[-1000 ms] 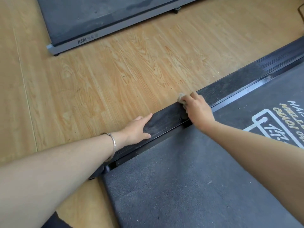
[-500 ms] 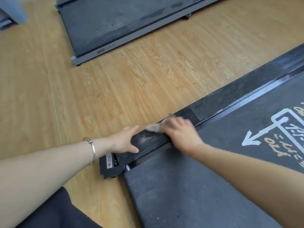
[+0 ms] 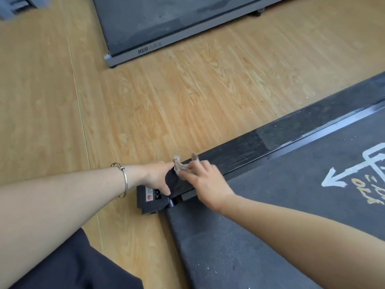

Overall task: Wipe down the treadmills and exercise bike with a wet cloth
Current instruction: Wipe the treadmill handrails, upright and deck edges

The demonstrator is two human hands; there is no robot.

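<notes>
The near treadmill (image 3: pixel 208 257) sits low on the wooden floor (image 3: pixel 187 90) and fills the lower right of the view. Its black side rail (image 3: pixel 250 149) runs diagonally from the upper right down to a black end cap (image 3: pixel 149 200), which bears a small warning label. The grey belt (image 3: pixel 281 195) lies just beside the rail and carries a white arrow marking (image 3: pixel 343 174) with yellow lettering.

The cloth (image 3: pixel 180 168) is a small, crumpled, beige piece. It sits on the side rail near the end cap, between the two hands.

The right hand (image 3: pixel 205 180) rests on the rail. Its grip is closed: the fingers curl round the cloth and press it to the rail, and two ends of the cloth stick up past the fingers.

The left hand (image 3: pixel 157 176) lies on the end of the same rail, touching the cloth. Its grip is open and holds nothing: the fingers lie straight, and the thumb points down toward the end cap. A metal bracelet (image 3: pixel 123 180) circles the left wrist.

The far treadmill (image 3: pixel 166 24) lies at the top of the view, well apart from the hands. Dark clothing (image 3: pixel 73 263) shows at the lower left.
</notes>
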